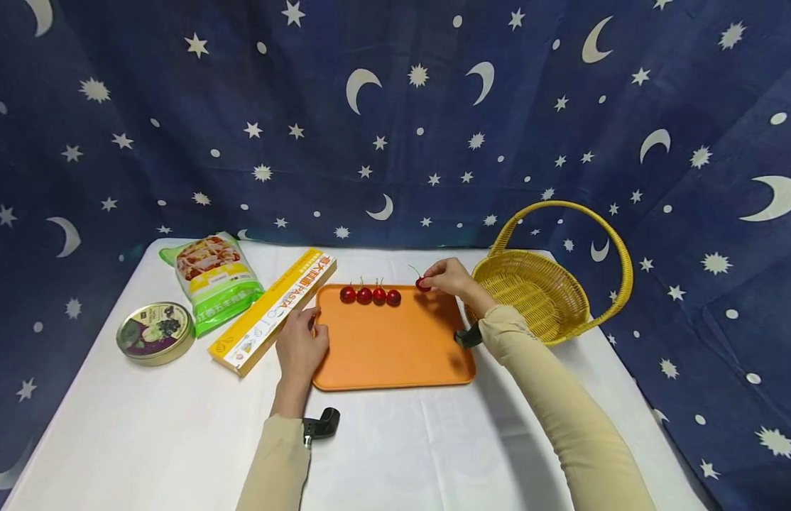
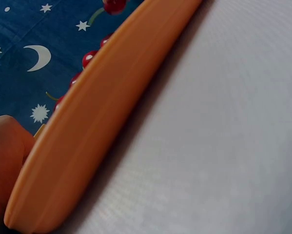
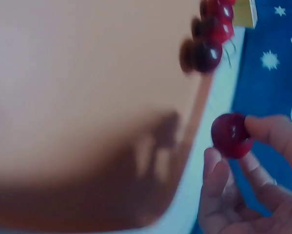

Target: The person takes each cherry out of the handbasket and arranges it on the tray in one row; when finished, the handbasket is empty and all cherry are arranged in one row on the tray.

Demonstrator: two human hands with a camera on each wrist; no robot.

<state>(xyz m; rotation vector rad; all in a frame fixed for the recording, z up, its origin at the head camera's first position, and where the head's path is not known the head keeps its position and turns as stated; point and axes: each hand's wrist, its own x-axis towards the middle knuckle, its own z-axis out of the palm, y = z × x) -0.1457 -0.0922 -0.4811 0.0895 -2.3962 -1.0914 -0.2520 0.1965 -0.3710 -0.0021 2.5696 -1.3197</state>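
Note:
Between thumb and fingertips, my right hand point(image 1: 448, 277) pinches a dark red cherry point(image 3: 232, 135) with a thin green stem. It is held over the back right part of an orange tray point(image 1: 395, 348). Along the tray's back edge sits a row of several red cherries point(image 1: 364, 295) with stems, left of the held one. My left hand point(image 1: 302, 345) grips the tray's left rim, its thumb point(image 2: 9, 151) at the edge in the left wrist view.
Right of the tray stands a yellow wicker basket point(image 1: 530, 291) with a tall handle. To the left lie a yellow and white pasta box point(image 1: 274, 309), a green food bag point(image 1: 219, 277) and a round tin point(image 1: 155, 332). A white cloth point(image 1: 383, 447) covers the table.

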